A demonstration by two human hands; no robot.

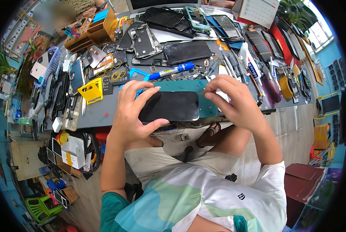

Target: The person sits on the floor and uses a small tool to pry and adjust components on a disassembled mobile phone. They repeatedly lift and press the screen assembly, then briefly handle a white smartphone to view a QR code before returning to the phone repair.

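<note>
A black phone or phone screen (173, 106) lies sideways at the front edge of the desk, partly over a green work mat (207, 110). My left hand (129, 110) grips its left end, with the thumb at the near edge and the fingers at the far edge. Just past its right end, my right hand (236, 102) is closed in a pinch above the mat. Whatever sits between those fingertips, if anything, is too small to make out. Behind the mat lies a blue marker pen (172, 71), and a blue plastic frame (136, 73) is partly hidden by my left hand.
Phone parts and a dark phone (187, 52) crowd the back of the desk. A yellow stand (91, 91) and blue basket (48, 66) are at left. Tools, a glue tube (251, 63) and a red folder (283, 45) fill the right. A wooden organizer (99, 29) stands back left.
</note>
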